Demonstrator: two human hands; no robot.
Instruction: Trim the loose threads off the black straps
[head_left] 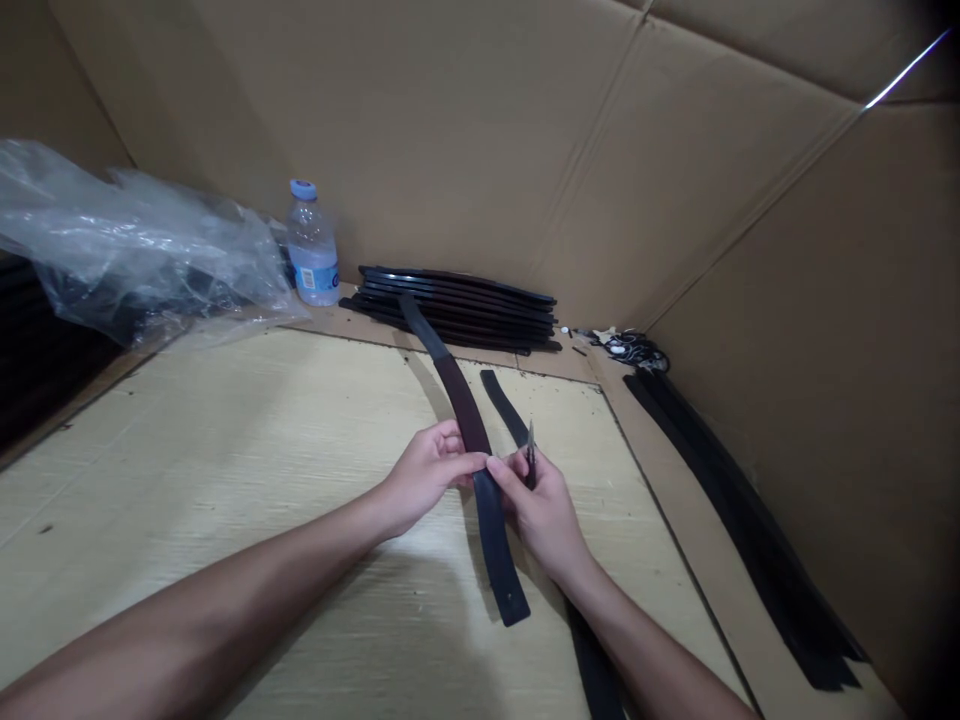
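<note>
Around everything, cardboard walls [480, 150]; below, a pale wooden board [300, 500]. At left, a crumpled clear plastic bag [165, 250]. Along the right wall, a bundle of long black strips [735, 520]; at the back, a stack of dark curved strips [457, 305]. Beneath the right forearm, a loose black strip [592, 660]. Over the middle of the board, a curved black-and-maroon strap [465, 405], upper end in line with the stack, contact there impossible to tell. Beside the stack, a water bottle [315, 255]. Left hand [427, 475]: pinches the strap between thumb and fingers near the maroon section's lower end. Right hand [544, 510]: thumb tip at the strap's edge, fingers curled around a small pointed metal tool [531, 450], tip upward. Possible trouble: from a roll of the right wrist, a nicked strap or cut left fingers; from a loosened pinch, a twisting strap, given such long free ends; from the loose strip so close, a snag.
</note>
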